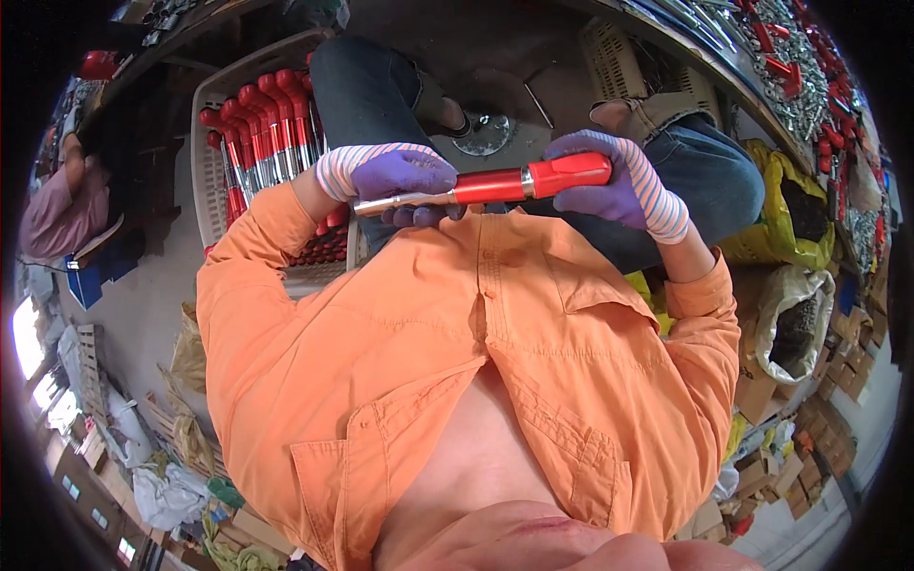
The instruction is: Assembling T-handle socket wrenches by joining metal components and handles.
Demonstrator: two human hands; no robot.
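A long red and silver tube-shaped tool (490, 187) lies level across both hands in front of my chest; its exact kind I cannot make out. My left hand (405, 176), in a purple glove with a striped cuff, is closed around its bare silver part, the fingers curling beneath. My right hand (619, 181), gloved the same way, grips the thicker red end, with the thumb and fingers on either side of it. To the left, a pale plastic crate (202, 176) holds several similar tools (271, 119) with rounded red ends and silver shafts.
Between my feet is a round metal disc (484, 135), with a thin rod (539, 105) nearby. A bench heaped with metal parts (800, 105) runs along the upper right. Yellow (776, 228) and white sacks (764, 328) stand at my right. Another person (71, 214) sits at far left.
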